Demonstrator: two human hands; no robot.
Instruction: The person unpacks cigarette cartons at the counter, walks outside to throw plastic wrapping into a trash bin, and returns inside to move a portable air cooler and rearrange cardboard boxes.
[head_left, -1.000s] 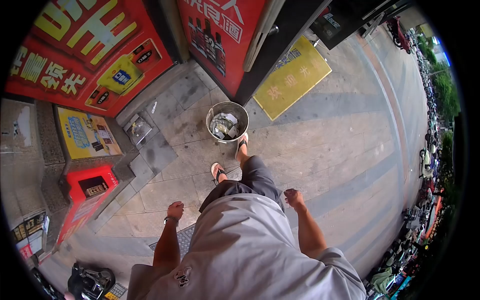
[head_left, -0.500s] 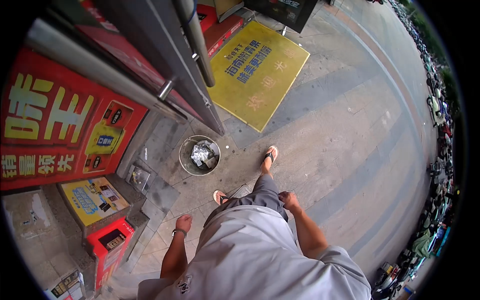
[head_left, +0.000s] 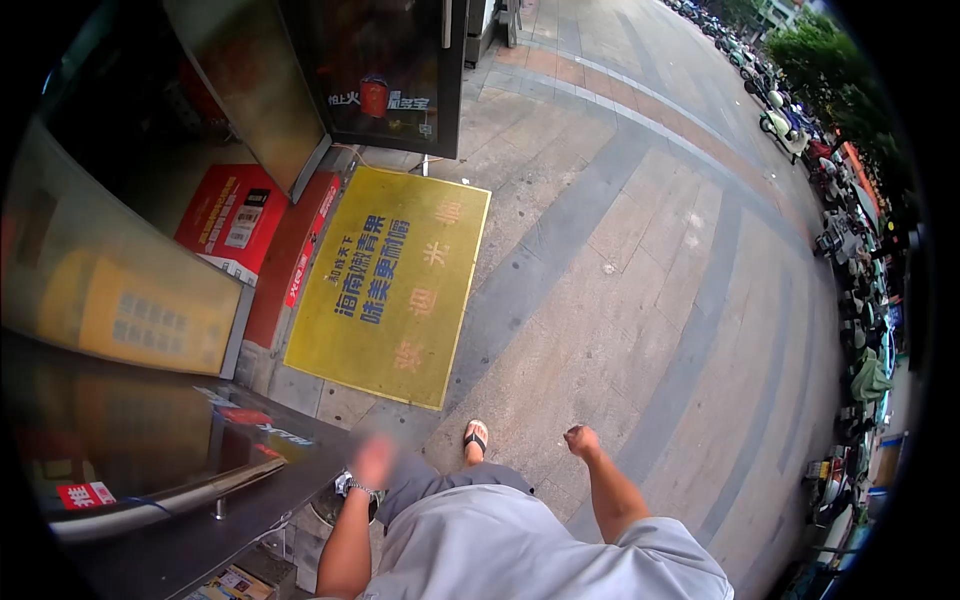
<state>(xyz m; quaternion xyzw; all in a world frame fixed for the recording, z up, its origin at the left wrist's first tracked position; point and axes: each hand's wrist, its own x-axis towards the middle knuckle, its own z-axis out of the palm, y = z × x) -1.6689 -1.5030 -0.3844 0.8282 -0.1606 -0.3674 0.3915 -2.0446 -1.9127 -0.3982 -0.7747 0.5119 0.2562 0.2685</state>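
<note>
My left hand [head_left: 373, 463], with a bracelet or watch [head_left: 352, 485] at its wrist, is swung forward beside the glass door edge. It is blurred, so its fingers do not show clearly. The bin [head_left: 328, 508] below that wrist is mostly hidden by the arm and door. Out over the pavement hangs my right hand [head_left: 580, 440], its fingers curled closed with nothing visible in them. A foot in a flip-flop [head_left: 476, 436] steps near the lower edge of the yellow mat [head_left: 390, 290] with printed characters.
On my left stands an open glass door [head_left: 130, 440] with a metal handle [head_left: 170, 500]. Beyond it, a red box [head_left: 232, 218] sits inside the doorway, and a dark door panel [head_left: 375, 80] stands behind the mat. Paved ground [head_left: 640, 260] stretches right to a row of parked scooters [head_left: 850, 290].
I have moved forward: the mat is closer, and the bin has slipped back beneath my left arm. My right hand has swung outward from my thigh. More of the doorway shows.
</note>
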